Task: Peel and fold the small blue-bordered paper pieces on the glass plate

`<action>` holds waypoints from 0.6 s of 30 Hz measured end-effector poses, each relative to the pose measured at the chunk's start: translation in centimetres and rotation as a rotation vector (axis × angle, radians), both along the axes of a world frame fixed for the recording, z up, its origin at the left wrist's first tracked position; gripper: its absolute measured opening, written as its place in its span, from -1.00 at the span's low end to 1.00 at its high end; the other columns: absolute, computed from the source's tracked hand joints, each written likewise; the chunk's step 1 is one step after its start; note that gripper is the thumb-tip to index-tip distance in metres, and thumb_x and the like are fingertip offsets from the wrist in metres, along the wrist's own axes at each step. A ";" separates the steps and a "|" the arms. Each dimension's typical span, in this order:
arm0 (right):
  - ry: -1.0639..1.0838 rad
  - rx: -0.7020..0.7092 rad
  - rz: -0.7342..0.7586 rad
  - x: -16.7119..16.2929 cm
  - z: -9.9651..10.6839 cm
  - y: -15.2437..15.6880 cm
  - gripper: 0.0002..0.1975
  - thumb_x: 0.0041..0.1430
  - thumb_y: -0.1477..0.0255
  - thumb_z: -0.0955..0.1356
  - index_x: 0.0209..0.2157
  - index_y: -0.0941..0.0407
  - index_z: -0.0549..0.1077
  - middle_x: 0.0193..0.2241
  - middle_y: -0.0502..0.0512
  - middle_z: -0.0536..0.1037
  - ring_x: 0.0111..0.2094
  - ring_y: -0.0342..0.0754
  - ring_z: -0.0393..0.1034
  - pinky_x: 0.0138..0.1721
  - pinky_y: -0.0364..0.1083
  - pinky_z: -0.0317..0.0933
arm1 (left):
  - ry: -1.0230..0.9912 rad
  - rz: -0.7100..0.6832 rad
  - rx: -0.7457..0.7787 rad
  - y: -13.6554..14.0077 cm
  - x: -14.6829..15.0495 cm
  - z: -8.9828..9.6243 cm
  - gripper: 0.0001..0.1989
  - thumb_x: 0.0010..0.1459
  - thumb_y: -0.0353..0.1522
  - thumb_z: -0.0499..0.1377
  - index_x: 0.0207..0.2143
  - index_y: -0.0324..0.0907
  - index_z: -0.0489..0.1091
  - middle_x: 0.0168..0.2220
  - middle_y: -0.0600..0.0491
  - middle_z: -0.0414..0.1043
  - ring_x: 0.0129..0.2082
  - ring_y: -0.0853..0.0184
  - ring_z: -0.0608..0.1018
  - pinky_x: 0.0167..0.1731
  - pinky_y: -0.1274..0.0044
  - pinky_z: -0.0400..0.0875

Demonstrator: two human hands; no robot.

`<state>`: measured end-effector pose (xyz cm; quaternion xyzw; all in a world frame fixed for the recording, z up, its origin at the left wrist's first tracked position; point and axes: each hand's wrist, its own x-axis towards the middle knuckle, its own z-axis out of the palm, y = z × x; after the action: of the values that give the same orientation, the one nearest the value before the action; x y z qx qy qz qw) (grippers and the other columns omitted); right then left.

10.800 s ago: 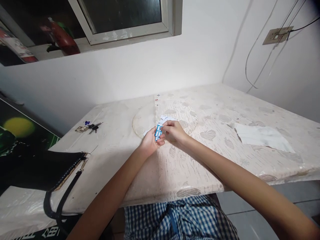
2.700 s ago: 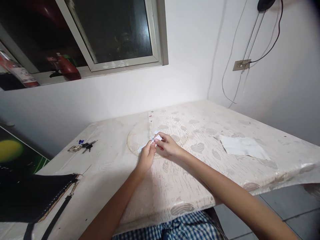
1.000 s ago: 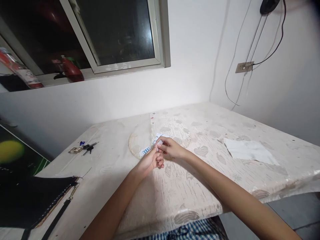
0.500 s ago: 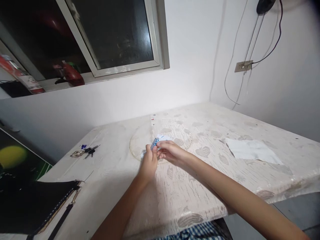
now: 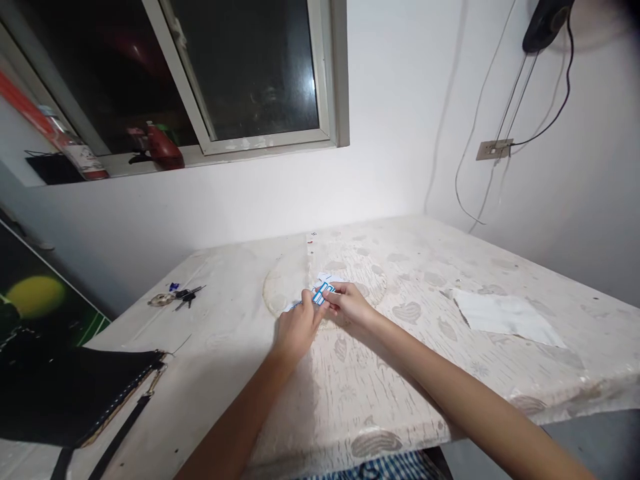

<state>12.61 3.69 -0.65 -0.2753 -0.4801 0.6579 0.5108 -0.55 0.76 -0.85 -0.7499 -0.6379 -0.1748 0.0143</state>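
Between my two hands is a small flat blue-and-white printed piece [image 5: 324, 293], tilted up above the tabletop. The closed fingers of my right hand [image 5: 354, 305] pinch its right side. At its lower left, my left hand [image 5: 297, 328] is closed on the piece as well, with its back toward me and the fingertips partly hidden. A bit of blue and white also shows beside the left fingers; whether it belongs to the same piece I cannot tell. Just behind the hands, a white piece with thin blue lines [image 5: 329, 277] lies on the table.
A patterned cover lies over the table [image 5: 410, 373]. Keys [image 5: 186, 296] sit at the left, beyond a black bag [image 5: 75, 393] with a strap. On the right is a white cloth [image 5: 505, 317]. Bottles stand on the window ledge [image 5: 220, 158], and a cable hangs by the wall socket [image 5: 494, 149].
The blue-and-white piece has turned so its printed face shows more broadly. My right fingers have moved onto its right side, and the left hand has rotated. The camera view has shifted slightly.
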 end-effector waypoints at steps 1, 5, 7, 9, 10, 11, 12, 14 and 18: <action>-0.039 0.025 -0.017 0.1 0.1 0.0 -0.79 -0.16 0.35 0.40 -0.56 0.22 0.39 -0.77 -0.13 0.22 -0.74 -0.31 0.03 -0.64 -0.20 -0.13 | -0.057 -0.010 0.006 0.1 -0.2 -0.1 -0.68 0.21 -0.09 -0.22 -0.28 -0.12 0.10 -0.55 0.06 0.35 -0.55 0.26 0.45 -0.56 0.55 0.01; -0.092 0.047 -0.074 0.5 0.7 0.3 -0.73 -0.21 0.39 0.41 -0.39 0.21 0.43 -0.69 -0.11 0.31 -0.72 -0.26 0.14 -0.62 -0.18 0.03 | -0.429 -0.092 -0.002 0.5 -0.1 -0.5 -0.75 0.20 -0.15 -0.13 -0.38 -0.11 0.14 -0.61 0.13 0.25 -0.62 0.36 0.36 -0.58 0.57 0.03; -0.094 0.059 -0.083 0.6 0.8 0.5 -0.69 -0.21 0.37 0.41 -0.35 0.20 0.42 -0.68 -0.10 0.33 -0.71 -0.25 0.15 -0.62 -0.17 0.09 | -0.672 -0.155 -0.075 0.6 0.2 -0.3 -0.75 0.17 -0.16 -0.09 -0.42 -0.12 0.14 -0.63 0.15 0.21 -0.66 0.40 0.32 -0.60 0.58 0.08; -0.130 0.111 -0.081 0.7 0.8 0.5 -0.73 -0.18 0.36 0.39 -0.38 0.20 0.43 -0.68 -0.08 0.34 -0.70 -0.24 0.15 -0.62 -0.16 0.10 | -0.928 -0.201 -0.199 0.5 0.5 0.1 -0.78 0.13 -0.18 -0.03 -0.42 -0.14 0.14 -0.60 0.15 0.24 -0.64 0.43 0.34 -0.60 0.59 0.17; -0.155 0.145 -0.076 0.6 0.7 0.5 -0.76 -0.16 0.36 0.38 -0.40 0.20 0.43 -0.66 -0.06 0.36 -0.68 -0.24 0.16 -0.61 -0.17 0.10 | -1.055 -0.212 -0.267 0.3 0.7 0.4 -0.81 0.09 -0.21 0.03 -0.40 -0.14 0.14 -0.54 0.14 0.28 -0.60 0.43 0.38 -0.57 0.58 0.23; -0.184 0.178 -0.064 0.6 0.5 0.4 -0.80 -0.13 0.38 0.36 -0.41 0.20 0.43 -0.64 -0.04 0.38 -0.66 -0.23 0.18 -0.60 -0.17 0.11 | -1.170 -0.228 -0.329 0.2 0.8 0.6 -0.82 0.03 -0.27 0.10 -0.37 -0.15 0.14 -0.46 0.11 0.31 -0.53 0.43 0.42 -0.52 0.57 0.28; -0.222 0.208 -0.037 0.5 0.3 0.3 -0.82 -0.09 0.39 0.34 -0.41 0.19 0.43 -0.62 -0.03 0.39 -0.64 -0.22 0.21 -0.59 -0.17 0.11 | -1.259 -0.255 -0.395 0.0 0.8 0.7 -0.80 -0.02 -0.34 0.13 -0.33 -0.15 0.15 -0.41 0.11 0.32 -0.49 0.43 0.44 -0.48 0.56 0.31; -0.328 0.281 0.043 0.3 -0.2 0.0 -0.83 0.00 0.41 0.28 -0.36 0.17 0.44 -0.61 -0.02 0.40 -0.62 -0.19 0.25 -0.55 -0.16 0.15 | -1.352 -0.288 -0.529 -0.1 0.8 0.8 -0.74 -0.08 -0.44 0.12 -0.28 -0.15 0.16 -0.45 0.13 0.30 -0.52 0.45 0.42 -0.48 0.56 0.30; -0.636 0.569 -0.163 0.4 -0.7 -0.2 -0.72 0.12 0.44 0.19 -0.15 0.12 0.40 -0.38 0.07 0.48 -0.46 -0.14 0.33 -0.39 -0.12 0.20 | -1.417 -0.157 -0.491 0.7 0.3 0.6 -0.70 -0.17 -0.52 0.03 -0.29 -0.19 0.21 -0.63 0.20 0.17 -0.71 0.53 0.22 -0.68 0.64 0.07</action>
<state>13.03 3.52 -1.32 -0.3496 -0.7524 0.3395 0.4432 -0.22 1.43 -0.28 -0.4829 -0.4599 -0.4685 -0.5794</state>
